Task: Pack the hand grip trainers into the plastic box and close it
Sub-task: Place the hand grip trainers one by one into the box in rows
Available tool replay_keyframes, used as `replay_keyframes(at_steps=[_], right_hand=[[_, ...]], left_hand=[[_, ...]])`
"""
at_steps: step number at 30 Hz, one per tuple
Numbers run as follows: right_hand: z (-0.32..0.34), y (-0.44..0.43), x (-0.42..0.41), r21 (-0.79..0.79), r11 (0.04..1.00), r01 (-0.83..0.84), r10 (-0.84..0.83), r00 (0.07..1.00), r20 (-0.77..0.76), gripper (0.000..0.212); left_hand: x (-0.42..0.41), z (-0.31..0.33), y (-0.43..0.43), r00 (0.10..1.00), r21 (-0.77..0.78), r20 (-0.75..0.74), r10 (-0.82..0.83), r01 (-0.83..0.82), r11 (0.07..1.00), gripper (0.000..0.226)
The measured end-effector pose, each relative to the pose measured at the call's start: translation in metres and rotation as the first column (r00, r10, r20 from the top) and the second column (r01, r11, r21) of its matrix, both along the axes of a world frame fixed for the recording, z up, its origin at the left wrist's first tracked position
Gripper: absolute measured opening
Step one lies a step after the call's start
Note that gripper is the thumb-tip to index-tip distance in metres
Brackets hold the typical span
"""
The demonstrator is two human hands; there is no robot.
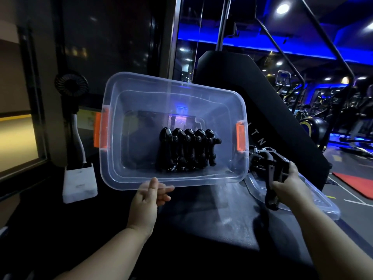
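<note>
A clear plastic box (141, 91) with orange side latches (101, 131) is tilted up toward me. Several black hand grip trainers (187, 150) lie in a row against its near right side. My left hand (149, 194) holds the box by its near rim, thumb on top and fingers underneath. My right hand (290, 183) grips one black trainer (271, 186) by its handles, just right of the box. More trainers (260, 156) lie in a heap beyond that hand. The clear lid (314, 199) lies flat under my right hand.
A white base with a small black fan (79, 182) stands left of the box. A black padded machine part (262, 102) rises behind the box. Gym machines and a red mat (355, 184) lie further right. Everything rests on a dark surface (201, 229).
</note>
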State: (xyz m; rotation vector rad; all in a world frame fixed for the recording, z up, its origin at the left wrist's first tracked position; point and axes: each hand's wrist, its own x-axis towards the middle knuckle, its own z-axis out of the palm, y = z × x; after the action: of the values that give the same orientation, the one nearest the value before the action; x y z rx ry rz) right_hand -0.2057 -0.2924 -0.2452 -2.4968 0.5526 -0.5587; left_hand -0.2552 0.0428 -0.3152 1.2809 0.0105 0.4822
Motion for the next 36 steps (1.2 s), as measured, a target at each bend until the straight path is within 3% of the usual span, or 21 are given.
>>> replay_keyframes(at_steps=[2,5,8,12,15,22,30,36], right_hand=[[-0.004,0.004,-0.008,0.154,0.986,-0.068,0.028,0.968,0.248,0.088],[0.005,0.025,-0.021,0.206,0.957,-0.205,0.04,0.796,0.604,0.085],[0.023,0.047,-0.023,0.155,0.912,-0.381,0.17,0.691,0.702,0.065],[0.042,0.089,-0.017,0.048,0.89,-0.454,0.336,0.723,0.603,0.045],[0.046,0.131,-0.01,-0.04,0.856,-0.515,0.454,0.715,0.532,0.051],[0.033,0.215,0.02,-0.21,0.711,-0.671,0.698,0.71,0.094,0.066],[0.027,0.269,0.051,-0.385,0.59,-0.71,0.693,0.69,-0.209,0.067],[0.028,0.291,0.072,-0.389,0.587,-0.71,0.651,0.699,-0.295,0.071]], left_hand=[[0.0,0.0,0.0,1.0,0.006,-0.003,-0.007,0.007,1.0,0.033],[-0.001,0.001,0.001,1.0,0.01,-0.003,-0.013,0.014,1.0,0.034],[-0.002,0.002,0.001,1.0,0.004,0.001,-0.025,0.025,1.0,0.034],[-0.003,0.002,0.001,0.999,-0.014,-0.007,-0.041,0.041,0.999,0.034],[-0.003,0.003,0.001,0.999,-0.038,-0.004,-0.046,0.046,0.998,0.033],[-0.004,0.003,0.001,0.997,-0.124,-0.008,-0.071,0.069,0.99,0.028],[-0.006,0.005,0.003,0.994,-0.144,0.015,-0.11,0.111,0.983,0.031],[-0.003,0.003,0.005,0.986,-0.209,0.055,-0.155,0.163,0.964,0.032]])
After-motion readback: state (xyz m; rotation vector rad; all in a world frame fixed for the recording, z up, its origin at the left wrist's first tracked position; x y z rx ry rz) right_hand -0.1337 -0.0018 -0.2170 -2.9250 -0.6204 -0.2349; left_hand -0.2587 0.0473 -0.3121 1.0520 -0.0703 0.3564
